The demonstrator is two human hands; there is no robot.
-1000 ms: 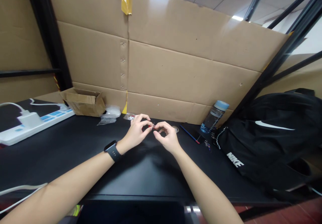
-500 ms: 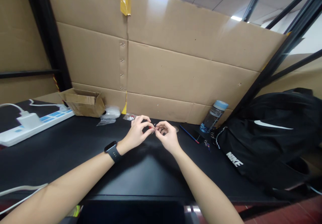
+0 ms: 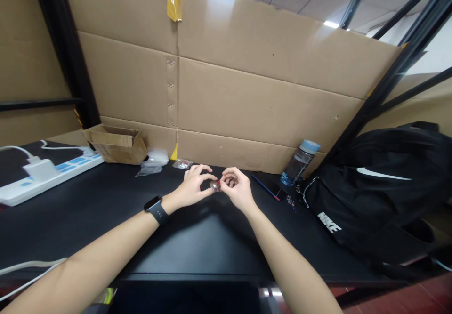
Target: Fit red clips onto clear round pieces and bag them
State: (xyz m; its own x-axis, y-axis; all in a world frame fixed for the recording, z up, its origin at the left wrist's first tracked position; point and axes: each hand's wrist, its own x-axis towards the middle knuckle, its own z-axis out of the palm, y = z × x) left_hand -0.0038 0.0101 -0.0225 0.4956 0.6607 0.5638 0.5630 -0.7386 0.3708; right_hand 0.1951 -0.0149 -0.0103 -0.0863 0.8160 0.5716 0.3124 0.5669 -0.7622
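Between my hands is a small, round, shiny translucent thing [image 3: 215,186], too small to name surely. The thumb and fingers of my left hand [image 3: 194,185] close on its left edge; a dark watch is on that wrist. My right hand [image 3: 238,189] has its thumb and index finger pinched at the other side of the round thing, with a small red piece [image 3: 218,182] at the fingertips. Both hands are just above the black table [image 3: 197,248]. The palms and curled fingers hide part of what is held.
At the left are a white power strip [image 3: 52,177], an open cardboard box [image 3: 116,144] and clear plastic bags [image 3: 153,162]. A small packet [image 3: 182,164] lies behind my left hand. To the right are a blue pen [image 3: 264,188], small clips [image 3: 291,203], a water bottle [image 3: 300,163] and a black backpack [image 3: 381,187].
The round translucent thing, earlier on the table beside my right hand, now shows between my fingertips. My left hand has shifted slightly, its thumb and fingers farther apart.
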